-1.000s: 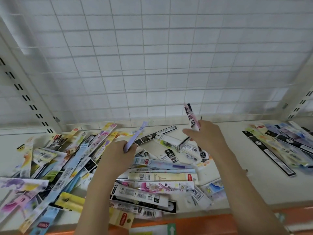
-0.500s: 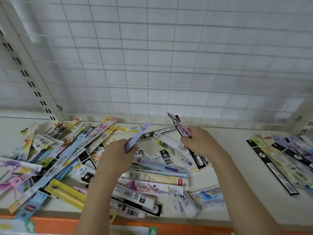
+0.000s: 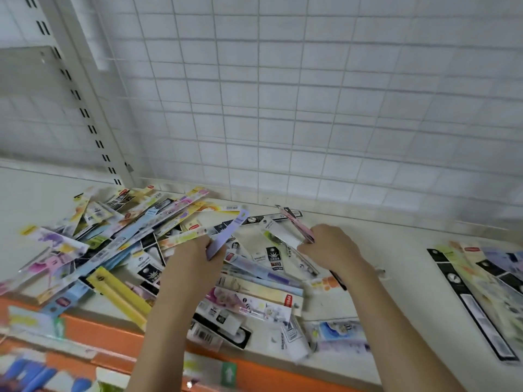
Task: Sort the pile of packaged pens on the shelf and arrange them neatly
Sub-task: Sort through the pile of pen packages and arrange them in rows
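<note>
Left hand (image 3: 195, 258): grasps a lilac pack (image 3: 226, 236), fingers curled round its lower end; the pack angles up and away from the hand.
Right hand (image 3: 331, 250): grasps a pink pack (image 3: 297, 224), pinched at its lower end; the upper end points away to the left.
Pile (image 3: 113, 250): unsorted packs lie crossed and overlapping, left of the left hand, under both hands and between them.
Sorted row (image 3: 478, 281): packs lie side by side in near-parallel order, well to the right of the right hand.
Shelf (image 3: 396, 295): a bare strip separates the right hand from the sorted row.
Done: judged as a small part; one short row is laid out.
Left: judged as most of the work; the pile holds far more packs than the row, and both held packs are not yet placed.
</note>
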Motion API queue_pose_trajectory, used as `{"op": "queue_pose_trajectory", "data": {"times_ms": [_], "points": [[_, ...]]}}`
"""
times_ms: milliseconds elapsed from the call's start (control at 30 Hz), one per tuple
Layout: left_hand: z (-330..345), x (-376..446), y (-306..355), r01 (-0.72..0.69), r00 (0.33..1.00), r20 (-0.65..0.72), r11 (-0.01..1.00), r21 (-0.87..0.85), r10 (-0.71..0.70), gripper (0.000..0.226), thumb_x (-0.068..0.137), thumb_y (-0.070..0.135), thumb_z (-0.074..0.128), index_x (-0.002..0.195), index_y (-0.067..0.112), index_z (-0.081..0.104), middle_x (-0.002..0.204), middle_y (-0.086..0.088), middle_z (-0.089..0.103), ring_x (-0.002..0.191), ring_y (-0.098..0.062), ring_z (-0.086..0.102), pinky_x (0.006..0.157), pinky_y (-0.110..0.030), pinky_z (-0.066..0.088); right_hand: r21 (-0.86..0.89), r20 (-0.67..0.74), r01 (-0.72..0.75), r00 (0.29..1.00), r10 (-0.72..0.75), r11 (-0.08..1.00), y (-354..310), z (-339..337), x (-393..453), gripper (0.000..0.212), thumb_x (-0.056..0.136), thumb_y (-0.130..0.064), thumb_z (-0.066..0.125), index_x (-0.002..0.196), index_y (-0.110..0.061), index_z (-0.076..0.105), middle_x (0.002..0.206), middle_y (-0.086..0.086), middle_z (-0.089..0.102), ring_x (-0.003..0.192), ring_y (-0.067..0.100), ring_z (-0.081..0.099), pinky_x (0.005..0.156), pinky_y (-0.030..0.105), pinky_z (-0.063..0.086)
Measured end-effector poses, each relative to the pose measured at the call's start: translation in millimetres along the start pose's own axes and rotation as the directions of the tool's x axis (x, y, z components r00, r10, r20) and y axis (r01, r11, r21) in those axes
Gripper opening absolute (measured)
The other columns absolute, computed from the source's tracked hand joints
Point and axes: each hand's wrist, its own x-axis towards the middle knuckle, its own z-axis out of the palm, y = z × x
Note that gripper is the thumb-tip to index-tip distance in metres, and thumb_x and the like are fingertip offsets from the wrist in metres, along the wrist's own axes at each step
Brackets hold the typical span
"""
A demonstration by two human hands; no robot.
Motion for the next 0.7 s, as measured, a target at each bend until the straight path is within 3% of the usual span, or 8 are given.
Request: {"op": "queue_pose_trajectory", "data": {"times_ms": [233,367,500,600,700], "points": [[-0.2,-13.0,2.6,0.017,0.995,-0.097,1.0,0.016,-0.016,0.04,0.094,0.029,0.05,0.061,0.012,0.035,0.052,-0.003,0.036,0.048,-0.021,0.033,0.048,-0.027,0.026,0.022,-0.11,0.104,0.989,-0.101,0.994,4.7,-19.9,-12.2,0.036,0.089,-0.03,0.053,0.059,-0.024,0.033,0.069,-0.001,0.042,0.061,0.02,0.045,0.047,0.026,0.028],[8.5,-17.4,13.3,0.027,0.991,-0.127,0.999,-0.026,-0.03,0.026,0.093,0.032,0.051,0.084,0.008,0.046,0.062,-0.003,0.049,0.055,-0.022,0.045,0.05,-0.029,0.033,0.096,-0.156,0.123,0.982,-0.107,0.988,10.3,-26.5,-26.9,0.012,0.09,-0.022,0.049,0.086,-0.013,0.041,0.073,0.001,0.048,0.063,0.021,0.047,0.049,0.028,0.03],[21.1,-13.5,32.0,0.131,0.981,-0.148,0.991,0.035,-0.125,0.049,0.09,0.047,0.051,0.108,0.003,0.041,0.094,-0.012,0.063,0.079,-0.031,0.057,0.061,-0.031,0.04,0.101,-0.205,0.101,0.976,-0.079,0.99,16.3,-26.9,-41.4,0.024,0.09,-0.028,0.05,0.107,-0.013,0.043,0.084,0.003,0.056,0.071,0.025,0.054,0.051,0.029,0.034],[27.3,-7.7,40.7,0.196,0.98,-0.07,0.97,0.144,-0.188,0.069,0.086,0.055,0.053,0.125,0.002,0.032,0.115,-0.013,0.06,0.106,-0.032,0.06,0.069,-0.033,0.04,0.092,-0.215,0.067,0.975,-0.045,0.994,21.8,-27.5,-48.9,0.031,0.088,-0.043,0.057,0.094,-0.015,0.045,0.074,-0.003,0.051,0.062,0.017,0.049,0.05,0.028,0.032],[27.8,-5.4,44.4,0.188,0.982,-0.019,0.965,0.183,-0.187,0.064,0.083,0.047,0.061,0.12,0.004,0.032,0.112,-0.012,0.06,0.102,-0.033,0.061,0.068,-0.034,0.041,0.113,-0.206,0.022,0.979,0.002,0.993,27.8,-23.8,-52.5,0.028,0.087,-0.041,0.057,0.079,-0.016,0.049,0.068,-0.002,0.053,0.061,0.019,0.054,0.052,0.027,0.037]]}}
